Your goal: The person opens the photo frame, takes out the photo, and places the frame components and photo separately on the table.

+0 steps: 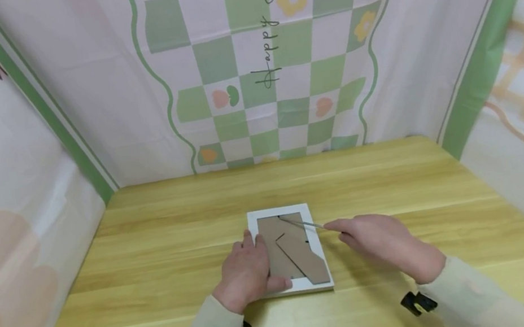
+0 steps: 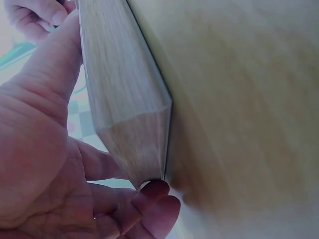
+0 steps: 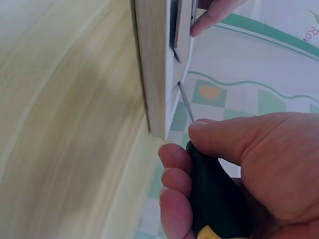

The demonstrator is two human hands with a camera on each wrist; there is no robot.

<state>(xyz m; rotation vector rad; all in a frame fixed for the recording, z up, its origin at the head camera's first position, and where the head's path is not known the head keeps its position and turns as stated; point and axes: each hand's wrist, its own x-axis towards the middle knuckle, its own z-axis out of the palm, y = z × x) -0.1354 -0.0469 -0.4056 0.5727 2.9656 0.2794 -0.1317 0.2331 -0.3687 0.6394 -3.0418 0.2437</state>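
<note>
A white frame (image 1: 311,218) with a brown backing board (image 1: 269,228) and a stand flap (image 1: 309,264) lies face down on the table. My left hand (image 1: 246,269) holds its left side, thumb on the near edge; in the left wrist view the fingers (image 2: 149,199) curl at the frame's corner (image 2: 132,139). My right hand (image 1: 387,241) grips a screwdriver with a dark green and yellow handle (image 3: 214,194). Its thin metal shaft (image 1: 310,224) reaches over the board to a small black tab (image 1: 278,217) near the far edge.
The wooden table (image 1: 172,212) extends around the frame. Behind it hangs a green and white checked cloth (image 1: 261,123), with patterned cloths on both sides. A dark wrist strap (image 1: 418,303) shows at the right sleeve.
</note>
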